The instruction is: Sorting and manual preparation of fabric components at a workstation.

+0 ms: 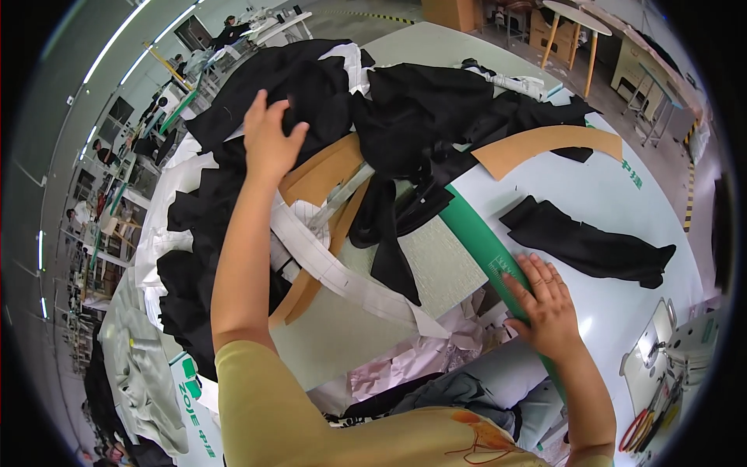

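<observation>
My left hand (pixel 274 140) is stretched forward with its fingers spread, over or on a heap of black fabric (pixel 311 82); whether it touches the cloth I cannot tell. Brown card patterns (pixel 313 177) and a curved white marked strip (pixel 342 282) lie just nearer to me. My right hand (pixel 548 307) lies with fingers extended on the table's green edge (pixel 473 222) and the white top beside it, holding nothing. A cut piece of black fabric (pixel 587 243) lies flat beyond it, below a curved brown card pattern (pixel 552 145).
A sewing machine (pixel 692 346) stands at the right, with red-handled scissors (pixel 638 432) and other tools nearer. Pale grey cloth (pixel 140 389) hangs at the left. Crumpled pinkish paper (pixel 389 373) sits below the table panel. Other people work at tables in the far left background.
</observation>
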Available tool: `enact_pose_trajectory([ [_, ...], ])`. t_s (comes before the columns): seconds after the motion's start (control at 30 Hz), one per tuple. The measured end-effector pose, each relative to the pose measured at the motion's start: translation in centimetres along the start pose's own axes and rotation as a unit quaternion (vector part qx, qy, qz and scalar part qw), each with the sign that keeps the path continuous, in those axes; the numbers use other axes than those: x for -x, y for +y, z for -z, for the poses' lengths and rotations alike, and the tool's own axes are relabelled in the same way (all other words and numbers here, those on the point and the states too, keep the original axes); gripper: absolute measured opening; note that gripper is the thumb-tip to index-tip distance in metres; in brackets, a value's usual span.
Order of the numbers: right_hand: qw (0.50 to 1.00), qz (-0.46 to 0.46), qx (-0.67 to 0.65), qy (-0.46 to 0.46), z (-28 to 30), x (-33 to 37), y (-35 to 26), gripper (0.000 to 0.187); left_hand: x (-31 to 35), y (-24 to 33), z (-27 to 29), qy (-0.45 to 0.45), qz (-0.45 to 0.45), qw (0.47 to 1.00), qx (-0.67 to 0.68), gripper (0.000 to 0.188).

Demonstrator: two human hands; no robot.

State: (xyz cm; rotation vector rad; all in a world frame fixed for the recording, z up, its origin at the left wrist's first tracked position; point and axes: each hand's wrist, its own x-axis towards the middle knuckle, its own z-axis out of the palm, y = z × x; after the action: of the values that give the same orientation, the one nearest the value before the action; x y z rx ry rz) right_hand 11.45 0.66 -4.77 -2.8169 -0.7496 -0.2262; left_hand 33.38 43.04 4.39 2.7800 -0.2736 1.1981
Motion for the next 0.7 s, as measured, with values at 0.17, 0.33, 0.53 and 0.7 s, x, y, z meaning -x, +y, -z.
enact_pose_trajectory([
  [0.17, 0.999, 0.022, -0.046, -0.01, -0.4, -2.4, 0.8, 0.068, -1.0, 4.9, -2.3, -0.105, -0.171, 0.976, -0.082, 0.057],
  [0.33, 0.993, 0.023, -0.118, 0.009, 0.2, -3.0, 1.1, 0.063, -1.4, -1.2, -4.2, -0.293, -0.043, 0.917, -0.267, 0.021],
  [0.53, 0.982, 0.037, -0.185, 0.021, 0.4, -3.1, 1.5, 0.055, -1.8, -5.1, 4.6, -0.11, -0.005, 0.992, 0.059, 0.018],
  [0.7, 0.985, 0.044, -0.163, 0.04, -0.1, -2.9, 1.5, 0.053, 1.0, -8.5, 18.6, -0.084, 0.141, 0.983, 0.087, 0.025],
])
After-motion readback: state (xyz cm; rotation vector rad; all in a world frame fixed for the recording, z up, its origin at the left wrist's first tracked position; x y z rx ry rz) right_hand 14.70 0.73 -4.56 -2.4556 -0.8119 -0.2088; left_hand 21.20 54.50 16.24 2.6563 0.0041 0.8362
